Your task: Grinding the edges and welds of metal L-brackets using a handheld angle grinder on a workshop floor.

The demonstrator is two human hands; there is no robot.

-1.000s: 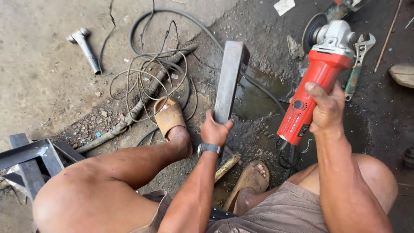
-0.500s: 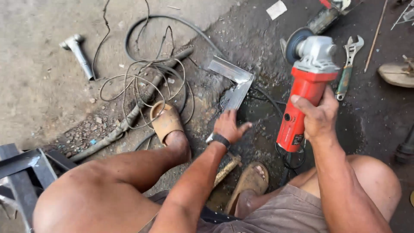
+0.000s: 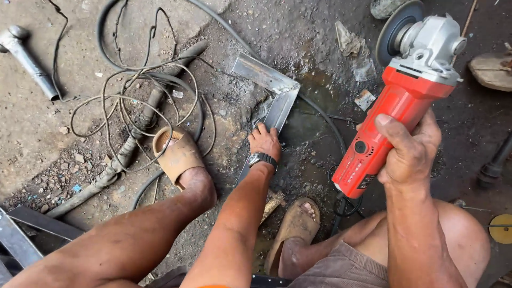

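Item: angle grinder (image 3: 397, 101), red body, grey gear head, dark disc at 1 o'clock of the frame. The right hand (image 3: 408, 152) is gripping the grinder body, fingers closed round it, and is holding it in the air, well apart from the work.

Item: welded steel angle piece (image 3: 272, 90), L-shaped, lying on the wet, gritty floor (image 3: 320, 32) at 12 o'clock of the person. The left hand (image 3: 265, 141), wearing a wristwatch (image 3: 262, 159), is pressing flat and open on the near leg of the piece, pinning it.

Nearby: tangled cables and hose (image 3: 133, 106) at 10 o'clock; hammer (image 3: 26, 61) at far 10 o'clock; two sandalled feet at 6 to 8 o'clock.

Handling note: judged best done by keeping the pinning fingers well away from the corner joint, steadying the piece firmly, and keeping the cable clear of the disc.
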